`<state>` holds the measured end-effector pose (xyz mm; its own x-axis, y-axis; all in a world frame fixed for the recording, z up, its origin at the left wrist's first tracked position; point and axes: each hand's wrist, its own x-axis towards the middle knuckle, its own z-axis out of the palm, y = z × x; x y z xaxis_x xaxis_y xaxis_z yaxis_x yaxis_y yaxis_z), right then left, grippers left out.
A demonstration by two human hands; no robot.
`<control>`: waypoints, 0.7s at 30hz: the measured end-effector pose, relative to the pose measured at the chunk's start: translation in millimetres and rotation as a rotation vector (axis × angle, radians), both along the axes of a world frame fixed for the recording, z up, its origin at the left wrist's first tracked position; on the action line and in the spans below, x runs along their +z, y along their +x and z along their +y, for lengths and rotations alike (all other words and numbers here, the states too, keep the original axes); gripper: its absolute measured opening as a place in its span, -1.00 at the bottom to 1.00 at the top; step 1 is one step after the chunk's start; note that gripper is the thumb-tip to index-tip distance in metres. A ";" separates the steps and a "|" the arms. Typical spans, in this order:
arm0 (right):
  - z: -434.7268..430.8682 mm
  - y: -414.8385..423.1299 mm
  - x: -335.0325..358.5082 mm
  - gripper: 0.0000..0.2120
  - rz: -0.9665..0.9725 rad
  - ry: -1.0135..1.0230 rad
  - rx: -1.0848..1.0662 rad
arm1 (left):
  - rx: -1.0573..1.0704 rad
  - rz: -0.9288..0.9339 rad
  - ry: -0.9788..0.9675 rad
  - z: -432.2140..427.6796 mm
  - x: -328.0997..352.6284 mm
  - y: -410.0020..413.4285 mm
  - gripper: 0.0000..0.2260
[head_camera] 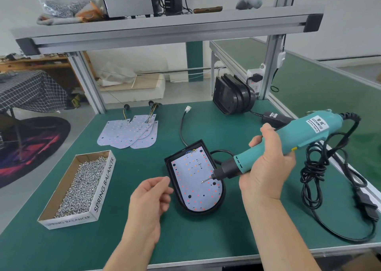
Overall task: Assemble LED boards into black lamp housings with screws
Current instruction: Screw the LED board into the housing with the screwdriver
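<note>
Centrally in the frame, the black lamp housing (208,210) lies on the bench (206,239), an LED board (193,188) seated inside. The right hand (268,163) grips the teal screwdriver (299,136), bit over the board. The left hand (151,196) hovers beside the housing, fingers (165,180) curled; whether they hold anything is unclear.

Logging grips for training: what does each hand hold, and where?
Right hand grips the electric screwdriver around its teal body, just behind the black nose. Left hand: cannot tell.

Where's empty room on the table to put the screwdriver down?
Bare green mat along the front edge, from the cardboard box of screws to the coiled black cable. Crowded around the black lamp housing, under the teal electric screwdriver.
</note>
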<state>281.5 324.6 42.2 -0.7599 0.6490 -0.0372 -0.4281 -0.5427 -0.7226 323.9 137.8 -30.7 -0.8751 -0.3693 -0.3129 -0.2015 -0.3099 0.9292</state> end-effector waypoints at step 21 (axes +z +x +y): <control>-8.8 -10.9 -13.7 -0.83 0.175 0.634 0.015 | -0.446 -0.252 -0.452 16.3 -4.0 -71.0 -0.77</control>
<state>270.6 315.8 28.6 -0.7290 0.4939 0.4739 -0.5643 -0.0419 -0.8245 252.8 154.1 -34.7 -0.8944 -0.1325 -0.4273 -0.4473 0.2609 0.8555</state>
